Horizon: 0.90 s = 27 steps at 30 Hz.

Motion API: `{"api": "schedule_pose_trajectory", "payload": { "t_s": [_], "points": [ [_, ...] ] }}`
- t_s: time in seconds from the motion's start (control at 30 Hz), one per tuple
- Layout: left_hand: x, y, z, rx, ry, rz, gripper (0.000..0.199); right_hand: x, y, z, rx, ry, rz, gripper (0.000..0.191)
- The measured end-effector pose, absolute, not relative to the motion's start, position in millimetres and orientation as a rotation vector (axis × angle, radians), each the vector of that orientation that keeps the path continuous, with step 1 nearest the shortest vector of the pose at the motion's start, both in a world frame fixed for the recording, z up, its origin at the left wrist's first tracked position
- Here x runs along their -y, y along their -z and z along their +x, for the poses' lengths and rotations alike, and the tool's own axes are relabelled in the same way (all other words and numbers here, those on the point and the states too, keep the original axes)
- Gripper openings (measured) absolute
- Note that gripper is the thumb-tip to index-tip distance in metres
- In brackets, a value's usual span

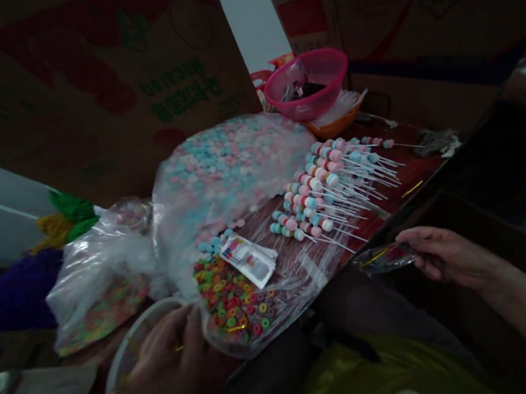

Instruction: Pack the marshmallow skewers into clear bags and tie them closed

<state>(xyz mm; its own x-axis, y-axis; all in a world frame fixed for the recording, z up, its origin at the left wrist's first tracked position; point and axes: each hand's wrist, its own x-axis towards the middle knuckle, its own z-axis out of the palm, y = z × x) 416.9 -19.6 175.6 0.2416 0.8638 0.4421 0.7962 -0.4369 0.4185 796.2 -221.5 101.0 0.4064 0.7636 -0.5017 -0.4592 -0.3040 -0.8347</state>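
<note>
Olive-yellow cloth point(366, 380) fills the bottom of my feed. My left hand point(169, 378) is closed on the rim of a white bowl point(129, 358), and my right hand point(446, 254) pinches a small clear plastic packet point(382, 258) holding gold twist ties (the picture is dim from here). Just ahead of the left hand, multicoloured cereal rings point(234, 301) lie on clear plastic. Well beyond the right hand, pastel-ringed sticks point(327, 193) fan out below a pink basket point(307, 83).
</note>
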Motion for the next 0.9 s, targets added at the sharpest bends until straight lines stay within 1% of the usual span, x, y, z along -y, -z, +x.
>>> {"api": "schedule_pose_trajectory", "payload": {
  "t_s": [0.07,0.17,0.33,0.4,0.5,0.57,0.67,0.73,0.8,0.83,0.9],
  "points": [
    [38.5,-181.1,437.8,-1.468,-0.751,2.085,0.038,193.9,-116.7,776.9,0.324,-1.321,-1.289,0.051],
    [59.5,-187.6,457.6,-1.208,-0.715,1.607,0.045,144.1,-146.3,736.4,0.526,-1.391,-1.161,0.055],
    [59.3,-194.5,441.5,-1.048,-0.922,1.141,0.046,76.8,-186.2,660.0,0.904,-1.412,-1.079,0.057],
    [55.6,-196.3,426.0,-1.024,-1.053,1.068,0.041,61.9,-192.0,635.9,1.000,-1.435,-1.057,0.056],
    [51.2,-196.2,407.3,-1.005,-1.174,0.972,0.035,49.3,-188.1,608.1,1.080,-1.423,-1.080,0.055],
    [46.8,-192.3,399.1,-1.018,-1.200,0.915,0.034,44.3,-181.1,594.3,1.171,-1.345,-1.125,0.050],
    [35.0,-179.7,388.9,-1.128,-1.266,0.897,0.034,37.0,-175.2,581.6,1.425,-1.063,-1.160,0.039],
    [24.3,-168.6,380.1,-1.224,-1.326,0.905,0.031,31.0,-177.1,579.8,1.509,-0.790,-1.206,0.037],
    [14.0,-158.1,369.1,-1.304,-1.377,0.916,0.027,24.1,-180.9,582.1,1.480,-0.613,-1.274,0.039],
    [9.7,-154.0,363.2,-1.347,-1.394,0.934,0.024,20.7,-182.0,584.0,1.460,-0.603,-1.299,0.040],
    [3.6,-148.9,353.0,-1.424,-1.405,1.007,0.019,15.2,-181.0,587.2,1.460,-0.744,-1.305,0.042]
  ]
}}
